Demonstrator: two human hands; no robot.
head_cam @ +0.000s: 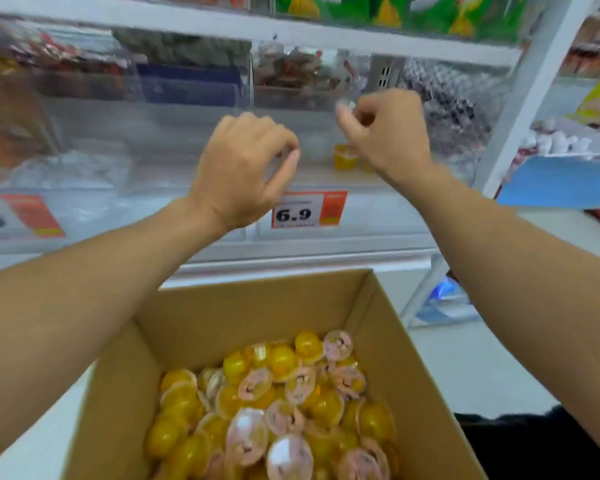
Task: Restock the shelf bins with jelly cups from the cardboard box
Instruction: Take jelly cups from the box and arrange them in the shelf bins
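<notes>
Nearest me sat the open cardboard box (201,327), its bottom heaped with yellow jelly cups (278,403) under pink foil lids. Above it both my arms reached toward the shelf. My left hand (243,168) hung in front of the clear bin (187,140), its fingers (284,161) curled in with the thumb meeting the fingertips; I could not tell whether they pinched anything. My right hand (385,133) was loosely fisted over the bin, and whether it held something was blurred. One jelly cup (345,156) lay inside the bin just beside my right wrist. A price tag (309,209) reading 6.9 hung below.
</notes>
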